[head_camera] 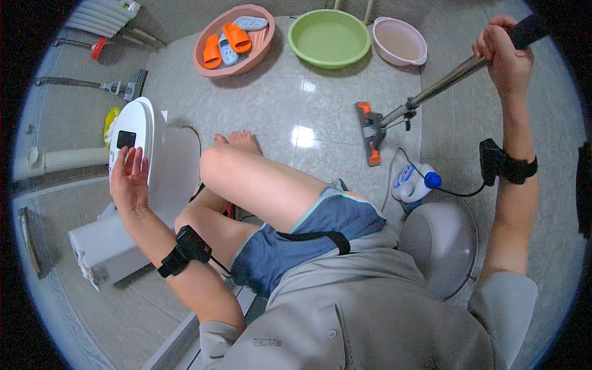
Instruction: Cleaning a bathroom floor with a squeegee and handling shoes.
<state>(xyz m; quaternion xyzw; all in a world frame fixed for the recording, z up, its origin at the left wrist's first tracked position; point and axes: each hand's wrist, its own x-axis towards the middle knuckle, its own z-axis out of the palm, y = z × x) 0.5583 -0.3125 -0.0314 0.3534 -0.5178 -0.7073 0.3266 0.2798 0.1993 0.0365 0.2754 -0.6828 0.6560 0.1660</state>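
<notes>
My right hand (506, 55), at the upper right, is closed around the black-gripped handle of a sponge mop (451, 81). Its metal pole slants down to the left, to a grey and orange mop head (370, 134) on the tiled floor (323, 157). At the left, my left hand (131, 180) is raised with its fingers extended and nothing held. It appears just in front of the white toilet's lid (132, 120), close to a dark panel on it; whether it touches cannot be told.
An orange-pink basin (201, 64) holding slippers, a green basin (329, 64) and a pink basin (400, 58) line the far wall. Near my right side are a detergent bottle (416, 182) and a lidded bin (439, 245). A brush (132, 88) and a radiator (99, 18) are at the left.
</notes>
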